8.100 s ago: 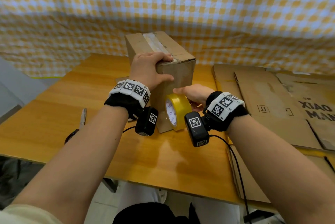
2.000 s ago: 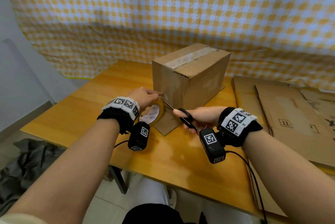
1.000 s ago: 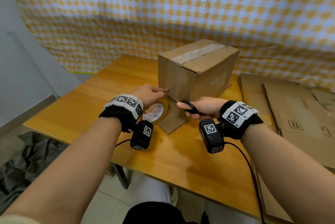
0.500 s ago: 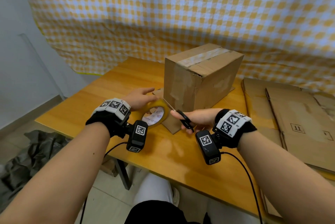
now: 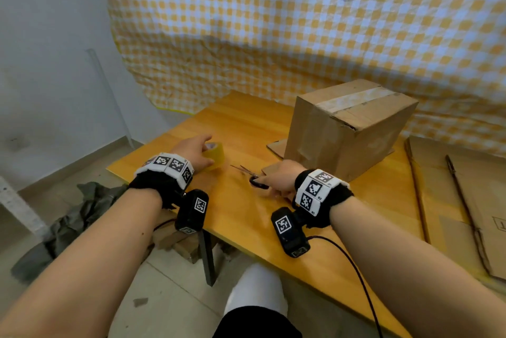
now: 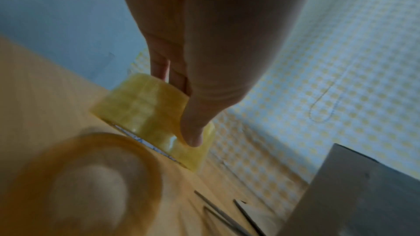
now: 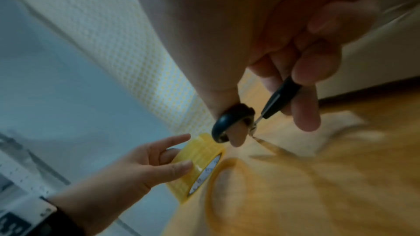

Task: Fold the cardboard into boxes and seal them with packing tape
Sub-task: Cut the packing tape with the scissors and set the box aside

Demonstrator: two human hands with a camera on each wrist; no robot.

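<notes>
A taped cardboard box point(image 5: 353, 124) stands on the wooden table point(image 5: 241, 129), resting on a flat flap. To its left, my left hand point(image 5: 195, 151) grips the yellow tape roll point(image 5: 215, 155) low on the table. The thumb lies on the roll's outer face point(image 6: 147, 114) and the fingers on its far side. My right hand point(image 5: 279, 181) holds black-handled scissors point(image 5: 250, 176) in front of the box, blades slightly apart and pointing left near the tabletop. In the right wrist view the thumb sits through one scissor handle loop point(image 7: 229, 123). No tape strand between roll and box is visible.
Flattened cardboard sheets point(image 5: 465, 200) lie on the right side of the table. A checked cloth point(image 5: 301, 36) hangs behind. The table's left corner is close to my left hand, with crumpled dark fabric point(image 5: 68, 225) on the floor below it.
Both hands have drawn away from the box's near corner. The left hand carried the tape roll left and down to the table. The right hand lowered the scissors towards the tabletop.
</notes>
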